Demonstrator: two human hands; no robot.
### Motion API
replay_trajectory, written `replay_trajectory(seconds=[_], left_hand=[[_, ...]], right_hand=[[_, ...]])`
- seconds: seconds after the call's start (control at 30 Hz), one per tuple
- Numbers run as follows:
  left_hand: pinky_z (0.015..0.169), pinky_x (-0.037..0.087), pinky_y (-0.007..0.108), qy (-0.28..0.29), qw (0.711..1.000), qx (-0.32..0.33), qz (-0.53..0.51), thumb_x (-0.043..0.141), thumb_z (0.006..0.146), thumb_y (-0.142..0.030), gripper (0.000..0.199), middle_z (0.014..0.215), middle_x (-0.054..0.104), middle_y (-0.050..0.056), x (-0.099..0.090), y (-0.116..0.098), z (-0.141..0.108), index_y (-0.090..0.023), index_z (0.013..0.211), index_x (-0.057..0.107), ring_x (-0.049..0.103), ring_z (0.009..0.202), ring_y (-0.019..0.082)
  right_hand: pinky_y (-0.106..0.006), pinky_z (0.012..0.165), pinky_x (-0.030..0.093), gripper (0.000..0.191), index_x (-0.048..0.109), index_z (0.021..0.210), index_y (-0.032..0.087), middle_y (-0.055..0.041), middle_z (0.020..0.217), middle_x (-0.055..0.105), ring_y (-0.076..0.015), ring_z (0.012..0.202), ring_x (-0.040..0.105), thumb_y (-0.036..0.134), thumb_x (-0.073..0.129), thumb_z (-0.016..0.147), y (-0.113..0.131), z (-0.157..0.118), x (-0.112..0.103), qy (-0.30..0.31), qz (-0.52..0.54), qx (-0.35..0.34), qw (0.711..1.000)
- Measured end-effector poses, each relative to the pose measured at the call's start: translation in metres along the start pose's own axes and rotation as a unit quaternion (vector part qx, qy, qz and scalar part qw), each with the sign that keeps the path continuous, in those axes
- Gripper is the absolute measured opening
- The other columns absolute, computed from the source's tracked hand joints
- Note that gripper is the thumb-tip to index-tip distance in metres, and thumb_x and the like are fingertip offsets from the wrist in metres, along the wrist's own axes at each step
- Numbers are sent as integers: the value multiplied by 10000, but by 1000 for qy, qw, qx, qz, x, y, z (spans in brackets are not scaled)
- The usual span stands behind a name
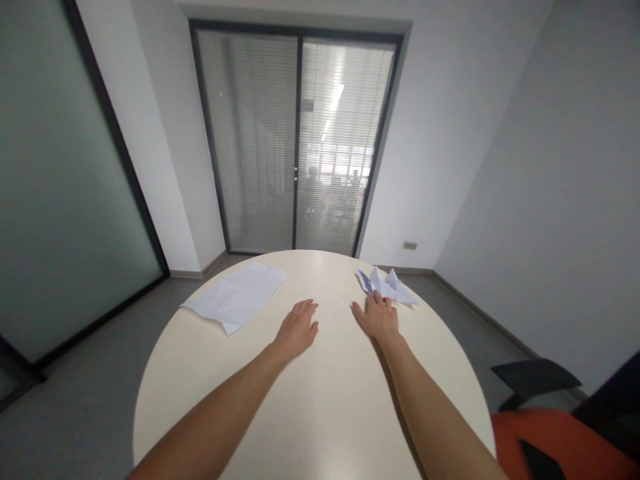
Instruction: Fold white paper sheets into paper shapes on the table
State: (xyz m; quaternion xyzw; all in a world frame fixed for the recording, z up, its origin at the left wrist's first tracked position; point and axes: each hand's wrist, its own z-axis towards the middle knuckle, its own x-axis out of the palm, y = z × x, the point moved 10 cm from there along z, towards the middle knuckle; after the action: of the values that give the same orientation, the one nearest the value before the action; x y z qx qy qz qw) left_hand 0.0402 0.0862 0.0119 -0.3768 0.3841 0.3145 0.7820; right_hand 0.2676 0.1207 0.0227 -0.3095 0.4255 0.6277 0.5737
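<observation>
On the right side of the round table lies a folded white paper piece [387,287] with several pointed peaks. My right hand [380,317] reaches to its near edge, fingers spread, the fingertips at or touching the paper; I cannot tell whether they press on it. Near the table's middle is my left hand [297,330], its fingers apart and nothing in them. A creased sheet of white paper [237,293] rests to the left, apart from my left hand.
The round white table [320,413] stands before a glass door [295,140] with blinds. An orange and black chair [550,433] is at the lower right, close to the table's edge. A frosted glass panel [60,187] stands on the left.
</observation>
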Motion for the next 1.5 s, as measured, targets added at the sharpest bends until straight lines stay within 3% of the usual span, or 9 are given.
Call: replay_trajectory(seconds=[0.13,0.4,0.63,0.8,0.9,1.03,1.23,1.4,1.5], left_hand=[[1156,375,426,2,1000,-3,1,517,911,-201,427,1447,516,105,1,1,0,-186,1337,511,439,1356,237],[1149,357,416,-17,999,-26,29,537,905,-228,408,1439,517,129,-7,6,1,-160,1307,548,434,1358,252],[1157,210,597,-68,969,-171,165,555,893,-401,543,1542,393,199,-34,60,-5,-148,1372,518,270,1451,428],[1091,244,666,-33,952,-246,179,476,915,-525,602,1494,455,231,-25,88,-12,-166,1397,500,358,1393,469],[1094,248,655,-17,962,-216,165,448,941,-505,529,1435,528,204,-22,69,-9,-174,1343,541,436,1340,433],[1085,307,572,-12,981,-123,151,414,981,-448,413,1140,688,170,-25,17,-2,-149,1153,642,604,1121,341],[852,490,370,52,997,-9,62,433,973,-323,278,973,724,89,-10,-40,0,-218,976,690,667,930,248],[836,504,320,52,998,-22,12,412,980,-320,281,1013,736,46,-13,-41,2,-241,1013,680,679,920,211],[1010,447,335,8,996,-65,53,443,953,-286,344,1301,644,100,-22,-18,3,-185,1234,613,589,1197,232]], right_hand=[[-595,975,375,609,639,1266,142,-239,1486,447,-458,1289,431,604,467,908,-4,1,1,8,15,15,1000],[-595,962,394,496,719,1129,162,-205,1560,363,-466,1310,406,561,551,886,-6,2,-5,-21,5,5,1000],[-546,1048,362,379,722,1126,186,-118,1581,355,-392,1360,361,447,564,900,18,-4,-20,-59,8,-63,996],[-548,1085,337,358,722,1123,193,-118,1569,367,-385,1390,335,440,582,903,34,-11,-19,-45,25,-108,993],[-568,1091,329,349,725,1120,186,-133,1566,368,-391,1401,325,428,574,919,40,-15,-19,-37,40,-122,991],[-575,1127,306,334,724,1128,187,-128,1560,387,-372,1423,318,402,542,948,53,-20,-23,-33,63,-151,986],[-447,1176,333,378,679,1223,162,-135,1507,473,-269,1417,390,356,437,1007,83,-29,-30,1,150,-238,960],[-477,1189,303,479,513,1441,172,-122,1537,443,-266,1457,343,373,400,1021,99,-43,-12,89,165,-282,941],[-469,1176,301,533,489,1459,160,-136,1510,477,-287,1432,380,418,455,994,102,-50,0,155,134,-284,937]])
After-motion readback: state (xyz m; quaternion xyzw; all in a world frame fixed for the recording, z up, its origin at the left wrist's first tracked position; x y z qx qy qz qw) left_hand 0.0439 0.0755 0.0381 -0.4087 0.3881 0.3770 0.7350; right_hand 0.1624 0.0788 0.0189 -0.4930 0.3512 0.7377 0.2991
